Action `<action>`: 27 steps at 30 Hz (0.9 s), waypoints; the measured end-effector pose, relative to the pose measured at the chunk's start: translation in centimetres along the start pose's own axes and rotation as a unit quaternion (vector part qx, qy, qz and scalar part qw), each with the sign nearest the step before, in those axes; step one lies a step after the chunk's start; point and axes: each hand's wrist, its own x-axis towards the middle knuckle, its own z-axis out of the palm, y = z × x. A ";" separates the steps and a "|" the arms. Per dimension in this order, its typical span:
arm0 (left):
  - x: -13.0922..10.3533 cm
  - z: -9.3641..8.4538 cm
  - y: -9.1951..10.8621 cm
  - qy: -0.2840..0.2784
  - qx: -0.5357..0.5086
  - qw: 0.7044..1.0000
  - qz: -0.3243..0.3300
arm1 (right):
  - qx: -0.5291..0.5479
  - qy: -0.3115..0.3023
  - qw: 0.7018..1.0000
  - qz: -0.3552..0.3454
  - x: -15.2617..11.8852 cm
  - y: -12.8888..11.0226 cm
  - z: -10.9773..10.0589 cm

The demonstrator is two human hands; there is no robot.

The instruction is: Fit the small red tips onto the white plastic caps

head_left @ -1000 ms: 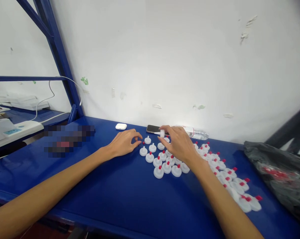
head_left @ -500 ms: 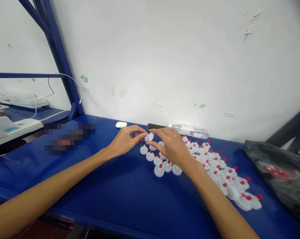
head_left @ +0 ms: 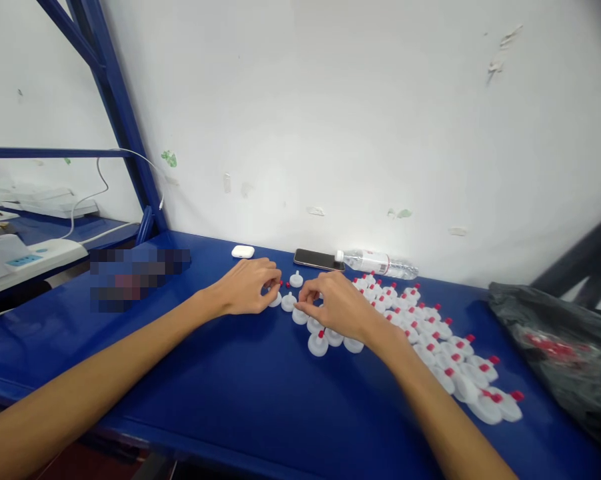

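Blue table [head_left: 220, 393] on my feed
I see white caps [head_left: 318, 345], many red-tipped, massed toward the right, a phone [head_left: 315, 259] and clear bottle [head_left: 375, 262] behind, a white case [head_left: 242, 252] farther left, a dark bag [head_left: 555, 373] at right.

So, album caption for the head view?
Left hand and right hand near white caps, many red-tipped, blue table below.

Bright, diffuse light whitens the wall [head_left: 300, 120]; faint sheen follows the front edge of the desk [head_left: 220, 400]. Near its back left corner, a patch [head_left: 135, 277] (coarsely pixelated) is unreadable; white pieces [head_left: 484, 408] toward its right look soft.
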 end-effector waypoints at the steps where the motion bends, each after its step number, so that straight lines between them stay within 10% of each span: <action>1: 0.0 -0.1 0.1 0.003 -0.004 1.000 -0.002 | 0.010 0.008 1.000 0.002 0.0 0.1 0.0; 15: -0.1 0.1 3.0 0.101 -0.185 0.975 -0.064 | 0.144 0.147 0.978 0.033 0.5 -1.2 -0.1; 22: 0.7 0.2 2.9 0.051 -0.474 0.859 -0.190 | 0.091 0.146 0.985 0.011 0.4 -0.5 1.0; 27: 0.3 0.6 3.3 0.032 -0.457 0.867 -0.198 | 0.054 0.148 0.987 -0.005 0.2 -1.0 1.0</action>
